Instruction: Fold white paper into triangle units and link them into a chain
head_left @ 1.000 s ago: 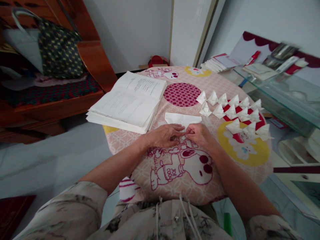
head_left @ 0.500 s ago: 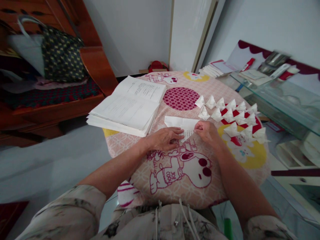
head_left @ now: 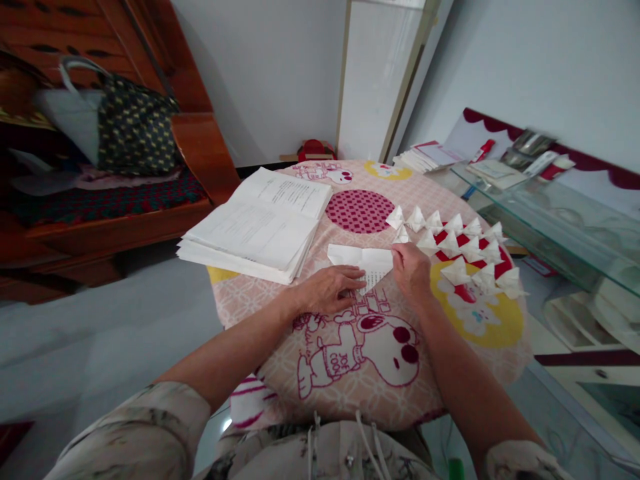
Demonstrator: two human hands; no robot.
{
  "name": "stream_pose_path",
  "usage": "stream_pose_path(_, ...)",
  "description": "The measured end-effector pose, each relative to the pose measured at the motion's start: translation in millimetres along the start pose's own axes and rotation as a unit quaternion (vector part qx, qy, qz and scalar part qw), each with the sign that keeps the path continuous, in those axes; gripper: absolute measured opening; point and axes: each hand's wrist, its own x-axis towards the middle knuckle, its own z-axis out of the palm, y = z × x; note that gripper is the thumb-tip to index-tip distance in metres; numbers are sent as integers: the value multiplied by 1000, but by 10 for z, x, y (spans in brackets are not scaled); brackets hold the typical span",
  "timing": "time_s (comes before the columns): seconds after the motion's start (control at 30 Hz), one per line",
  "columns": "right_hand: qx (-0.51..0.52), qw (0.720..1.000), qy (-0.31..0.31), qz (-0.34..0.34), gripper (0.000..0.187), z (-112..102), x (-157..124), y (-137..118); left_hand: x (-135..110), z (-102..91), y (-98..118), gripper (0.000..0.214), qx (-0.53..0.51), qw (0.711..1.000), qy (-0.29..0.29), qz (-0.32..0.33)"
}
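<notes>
A partly folded sheet of paper (head_left: pixel 373 261) with printed lines lies on the cloth-covered table (head_left: pixel 280 373), its lower part tapering to a point. My left hand (head_left: pixel 330 290) lies over its lower left side, fingers stretched out and pressing it down, thumb a little apart. At the upper right corner, my right hand (head_left: pixel 413 270) pinches the paper's edge between thumb and curled index finger. Just beyond that hand stand several folded white paper pieces (head_left: pixel 455 272) with pointed tops, set in rough rows.
A thick stack of printed sheets (head_left: pixel 250 220) lies at the table's left. To the right, a glass shelf (head_left: pixel 550 213) carries papers, a red marker (head_left: pixel 483 151) and a metal container (head_left: pixel 525 147). A wooden bench (head_left: pixel 125 223) with a patterned bag (head_left: pixel 137 127) stands at left.
My right hand has shifted slightly along the paper's right edge, still pinching it. The left hand stays on the sheet. The whole view has tilted up a little.
</notes>
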Motion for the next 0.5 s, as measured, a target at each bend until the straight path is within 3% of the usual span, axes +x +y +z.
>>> stream_pose_path(0.2,-4,991,-84,-106,34,226,96,-121,14,41,14,53,17,1000,-1,0)
stream_pose_path(0.33,-25,985,-125,-116,28,327,181,-140,24,50,37,59,30,999,-12,-2)
stream_pose_path(0.5,-9,987,-117,-109,27,377,184,-118,13,54,66,60,28,999,-31,-22)
